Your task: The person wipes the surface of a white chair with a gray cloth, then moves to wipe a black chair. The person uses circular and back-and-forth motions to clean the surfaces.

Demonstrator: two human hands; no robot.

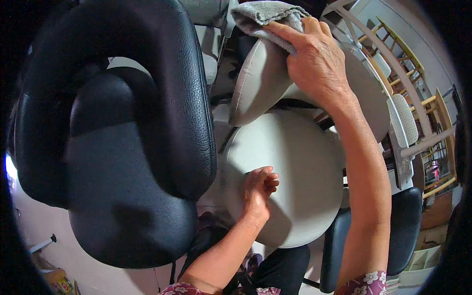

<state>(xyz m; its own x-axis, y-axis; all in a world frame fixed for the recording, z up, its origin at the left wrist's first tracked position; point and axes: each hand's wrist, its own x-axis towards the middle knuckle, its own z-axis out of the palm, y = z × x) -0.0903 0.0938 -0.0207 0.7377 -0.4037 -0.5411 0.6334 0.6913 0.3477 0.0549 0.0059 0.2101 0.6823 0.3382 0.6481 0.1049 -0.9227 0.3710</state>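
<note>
My right hand [319, 61] presses a folded grey cloth [271, 16] against the top of a cream upholstered chair's curved backrest [258, 77]. My index finger lies extended along the fabric. Below it is the same chair's round cream seat [287, 155], with a stitched edge. Over the left part of that seat hovers my left hand [260, 188], its fingers curled and nothing visible in them. Whether it touches the seat I cannot tell.
A large black leather-look chair with a curved backrest [188, 96] and padded seat [129, 206] stands close on the left. Black padded chair parts [403, 225] are at lower right. Wooden chair frames [405, 48] and a perforated white chair [403, 118] crowd the far right.
</note>
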